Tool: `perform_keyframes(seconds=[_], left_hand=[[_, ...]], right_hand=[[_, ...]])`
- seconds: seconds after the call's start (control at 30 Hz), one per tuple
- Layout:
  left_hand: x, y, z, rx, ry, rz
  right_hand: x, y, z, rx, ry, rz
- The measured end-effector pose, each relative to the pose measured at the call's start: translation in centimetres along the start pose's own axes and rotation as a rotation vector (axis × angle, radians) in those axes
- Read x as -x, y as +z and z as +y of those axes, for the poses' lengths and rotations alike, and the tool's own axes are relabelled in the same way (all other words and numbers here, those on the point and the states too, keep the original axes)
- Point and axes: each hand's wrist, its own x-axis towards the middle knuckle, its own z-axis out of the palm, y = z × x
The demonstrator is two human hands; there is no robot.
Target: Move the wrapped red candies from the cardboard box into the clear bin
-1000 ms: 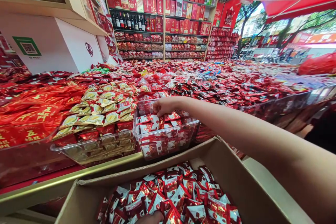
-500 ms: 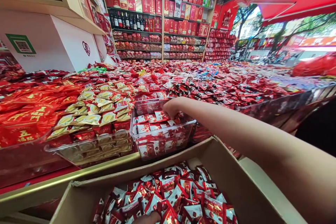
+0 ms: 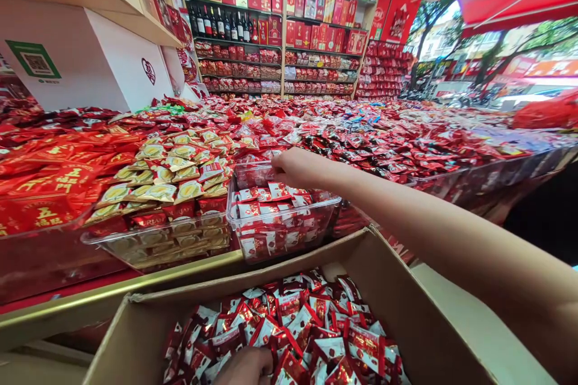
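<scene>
Shelves (image 3: 285, 24) stand at twelve o'clock. Right hand (image 3: 298, 168) above the tub (image 3: 253, 221), left hand (image 3: 247, 366) inside the six-o'clock box (image 3: 406, 313), likely set close for reach: hands apart, grips unclear.

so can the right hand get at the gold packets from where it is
Probably yes: the right hand is over the clear bin just beside the gold packets, and those are heaped in the open, with no lid or cover visible over them.
</scene>
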Motion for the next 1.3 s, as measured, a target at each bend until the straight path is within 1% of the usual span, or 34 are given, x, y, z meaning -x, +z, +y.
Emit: perform_keyframes(seconds=[0.03,0.07,0.1,0.13,0.17,0.2,0.23,0.3,0.33,0.4,0.47,0.53,0.63,0.73,0.77,0.8,0.83,0.87,0.9,0.93,0.97,1.0,1.03,1.07,1.1,1.17,1.23,1.3], left_hand=[[0.0,-0.4,0.3,0.0,0.011,0.017],[0.0,-1.0,0.7,0.011,0.028,0.041],[0.0,-1.7,1.2,0.034,0.047,0.063],[0.0,-2.5,1.8,0.063,0.073,0.088],[0.1,-3.4,2.5,0.104,0.097,0.099],[0.3,-4.2,3.2,0.141,0.119,0.096],[0.5,-4.9,3.9,0.201,0.135,0.093],[1.0,-5.7,5.2,0.44,0.139,0.098],[1.3,-5.8,5.8,0.546,0.133,0.09],[1.8,-5.7,6.7,0.688,0.126,0.063],[2.2,-5.3,7.2,0.741,0.134,0.062],[2.5,-5.1,7.4,0.766,0.139,0.077],[2.5,-5.2,7.4,0.844,0.109,0.085],[2.5,-5.3,7.5,1.021,0.06,0.065],[2.5,-5.3,7.6,1.12,0.037,0.031],[2.6,-5.3,7.7,1.234,0.012,-0.029],[2.7,-5.2,7.7,1.34,-0.018,-0.121],[2.8,-5.0,7.8,1.423,-0.052,-0.237],[2.9,-4.8,7.9,1.476,-0.08,-0.345],[2.9,-4.6,7.9,1.508,-0.106,-0.419],[3.0,-4.3,7.9,1.53,-0.129,-0.438],[3.0,-4.1,8.0,1.544,-0.145,-0.394],[2.9,-3.9,8.0,1.55,-0.148,-0.305],[2.8,-3.8,8.0,1.546,-0.135,-0.195],[2.7,-3.7,8.1,1.526,-0.111,-0.094],[2.4,-3.6,8.2,1.447,-0.053,0.055],[2.2,-3.6,8.2,1.358,-0.018,0.158],[2.1,-3.7,8.1,1.291,-0.016,0.209]], right_hand=[[1.4,-0.7,-0.9,-0.055,-0.074,0.085],[3.1,-1.1,-1.8,-0.134,-0.15,0.142],[4.8,-1.1,-2.7,-0.224,-0.209,0.161],[6.5,-0.6,-3.5,-0.309,-0.224,0.148],[8.1,0.3,-4.2,-0.385,-0.193,0.113],[9.5,1.6,-4.7,-0.452,-0.12,0.084],[10.7,3.4,-5.1,-0.502,-0.015,0.063],[12.2,7.3,-5.7,-0.599,0.183,0.016],[12.6,9.2,-5.8,-0.666,0.248,-0.009],[12.7,12.2,-6.2,-0.82,0.311,-0.044],[12.5,13.8,-6.5,-0.943,0.32,-0.042],[12.2,14.3,-6.9,-0.976,0.324,0.016],[12.1,13.9,-7.4,-0.893,0.354,0.154],[12.2,13.5,-7.6,-0.807,0.366,0.236],[12.3,13.4,-7.5,-0.785,0.357,0.258],[12.4,13.3,-7.4,-0.763,0.343,0.283],[12.5,13.2,-7.3,-0.739,0.317,0.31],[12.7,13.1,-7.2,-0.713,0.273,0.329],[12.8,13.0,-7.1,-0.691,0.212,0.338],[13.0,12.8,-7.0,-0.678,0.148,0.334],[13.1,12.7,-6.9,-0.687,0.096,0.32],[13.2,12.5,-6.9,-0.723,0.066,0.3],[13.3,12.5,-6.9,-0.785,0.066,0.279],[13.4,12.4,-6.9,-0.868,0.109,0.263],[13.4,12.5,-7.0,-0.965,0.18,0.247],[13.3,12.9,-7.3,-1.162,0.332,0.179],[13.3,13.5,-7.5,-1.309,0.425,0.088],[13.2,13.9,-7.7,-1.348,0.427,0.043]])
